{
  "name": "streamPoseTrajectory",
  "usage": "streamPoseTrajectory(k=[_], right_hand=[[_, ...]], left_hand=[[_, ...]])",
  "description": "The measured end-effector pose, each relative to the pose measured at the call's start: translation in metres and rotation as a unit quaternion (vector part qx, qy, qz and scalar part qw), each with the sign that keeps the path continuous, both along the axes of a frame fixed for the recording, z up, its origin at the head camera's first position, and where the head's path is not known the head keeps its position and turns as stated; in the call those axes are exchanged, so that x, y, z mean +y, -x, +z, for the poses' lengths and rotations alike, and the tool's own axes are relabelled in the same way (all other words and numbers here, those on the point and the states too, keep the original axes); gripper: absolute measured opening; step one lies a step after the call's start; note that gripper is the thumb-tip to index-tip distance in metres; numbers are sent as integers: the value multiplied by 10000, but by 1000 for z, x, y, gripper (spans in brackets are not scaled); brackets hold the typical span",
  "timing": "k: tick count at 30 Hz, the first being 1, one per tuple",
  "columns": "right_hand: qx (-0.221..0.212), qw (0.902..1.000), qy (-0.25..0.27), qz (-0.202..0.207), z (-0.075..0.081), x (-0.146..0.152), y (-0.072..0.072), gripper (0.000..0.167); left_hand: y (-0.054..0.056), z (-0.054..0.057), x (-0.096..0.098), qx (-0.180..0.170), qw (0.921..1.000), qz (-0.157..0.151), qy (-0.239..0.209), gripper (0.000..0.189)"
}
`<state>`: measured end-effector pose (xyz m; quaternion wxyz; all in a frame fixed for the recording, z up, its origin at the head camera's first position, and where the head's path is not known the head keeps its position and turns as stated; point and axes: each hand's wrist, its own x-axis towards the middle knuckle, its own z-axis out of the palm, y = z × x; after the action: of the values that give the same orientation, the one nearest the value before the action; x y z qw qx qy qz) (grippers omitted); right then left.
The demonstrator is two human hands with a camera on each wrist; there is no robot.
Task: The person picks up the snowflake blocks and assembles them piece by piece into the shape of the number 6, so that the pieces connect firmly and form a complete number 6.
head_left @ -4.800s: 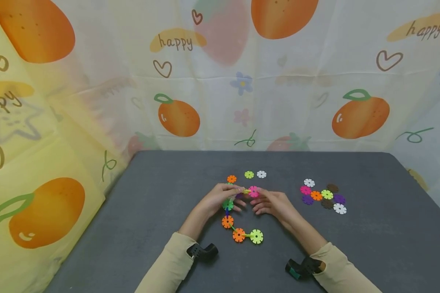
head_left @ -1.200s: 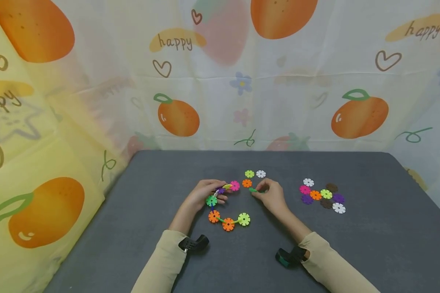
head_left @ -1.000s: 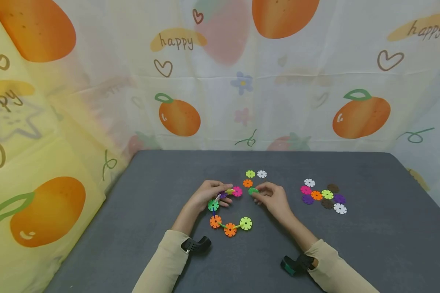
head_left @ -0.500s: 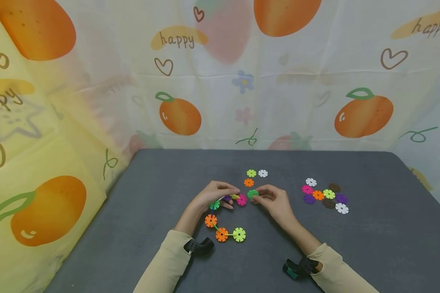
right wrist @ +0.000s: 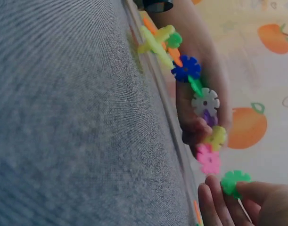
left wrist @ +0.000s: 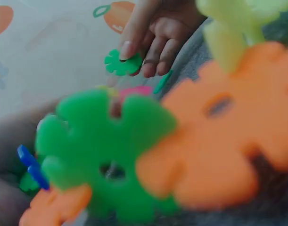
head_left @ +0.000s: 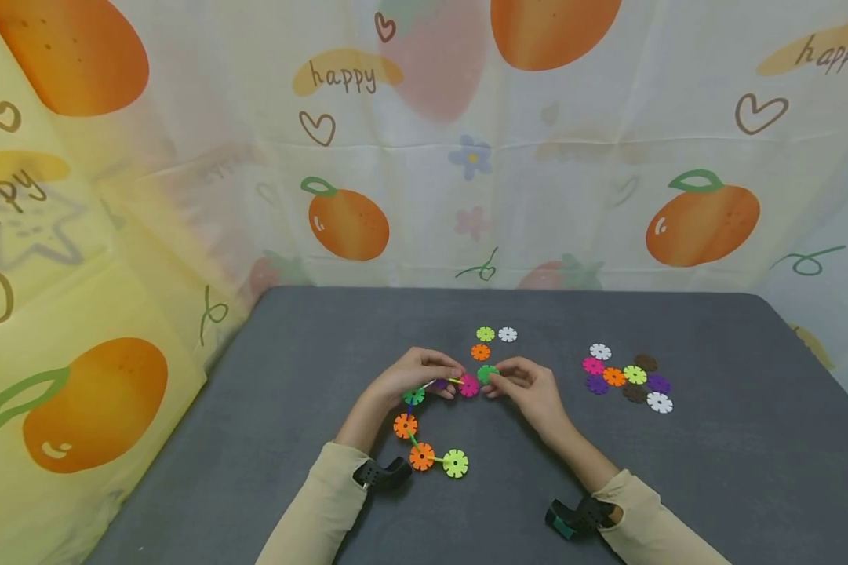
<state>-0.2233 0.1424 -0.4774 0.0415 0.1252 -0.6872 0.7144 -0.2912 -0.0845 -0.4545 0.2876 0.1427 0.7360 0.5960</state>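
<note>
Pink-ended chain (head_left: 401, 429), C-shaped, open rightward

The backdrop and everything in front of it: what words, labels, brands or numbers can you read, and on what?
"happy": on a yellow blot on the cloth backdrop, upper middle of the head view.
"happy": on the backdrop's upper right blot.
"ppy": on the backdrop's left side, its start cut off by the picture's edge.
Faint slanted mark on the cloth: too blurred to read.
Coloured discs and black wrist devices: nothing readable.
</note>
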Motion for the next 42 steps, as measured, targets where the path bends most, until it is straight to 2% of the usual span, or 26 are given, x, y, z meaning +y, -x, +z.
streamPoseTrajectory(k=[3,6,8,12,15,20,24,35,42], right_hand=[[-93,9999,75,112,0,0,0,26],[-69,9997,101,199,0,0,1,29],[-68,9997,96,229,0,0,1,28],[-18,9995,12,318,0,-1,1,27],[81,9996,-22,256,-1,-1,2,25],[286,9996,25,-10,-1,-2,2,20],[327,9994,33,-60,0,-2,2,18],[654,9978,-107,2,3,-4,-1,9],[626,9962,-562,-217,3,-2,-3,8]], left_hand=[[0,-1,4,-8,9983,504,-309,29],[-1,-1,6,-2,9967,703,-411,30],[-2,1,6,35,9975,630,-325,31],[-3,3,3,131,9996,245,-71,29],[-4,4,2,171,9998,120,-75,27],[-5,4,5,35,9983,432,-394,30],[-7,4,9,-112,9969,592,-498,32],[-13,5,21,-84,9986,487,-213,31],[-15,2,26,-149,9979,580,-254,28]])
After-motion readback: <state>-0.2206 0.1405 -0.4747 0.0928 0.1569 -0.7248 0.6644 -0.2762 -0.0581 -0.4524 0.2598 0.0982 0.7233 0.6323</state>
